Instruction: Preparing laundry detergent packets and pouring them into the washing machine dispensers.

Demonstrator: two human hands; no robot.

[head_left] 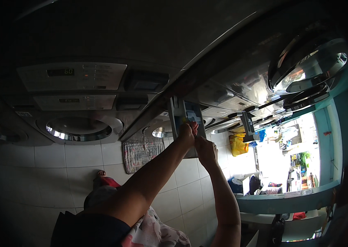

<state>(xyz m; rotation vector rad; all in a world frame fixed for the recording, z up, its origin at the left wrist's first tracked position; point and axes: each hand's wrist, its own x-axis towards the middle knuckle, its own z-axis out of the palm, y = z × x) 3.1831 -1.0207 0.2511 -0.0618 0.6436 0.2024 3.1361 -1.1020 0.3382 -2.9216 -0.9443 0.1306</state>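
A pulled-out detergent drawer (174, 123) juts from the front of a washing machine, with a pale blue-grey insert (193, 114) in its compartment. Over this drawer my left hand (188, 131) is closed, fingers curled; a faint yellowish patch shows beside it. Close against it, slightly nearer to me and to the right, my right hand (206, 150) is closed too, its fingers bent toward the left one. Whatever the two hands pinch between them is hidden by the fingers and the dim light.
Left stands a machine with a lit control panel (73, 77) and a round door (78, 127). A patterned mat (143, 155) lies on the tiled floor (84, 155). Farther right are an open round door (312, 72), another protruding drawer (248, 126), a yellow bag (238, 144) and a bright opening.
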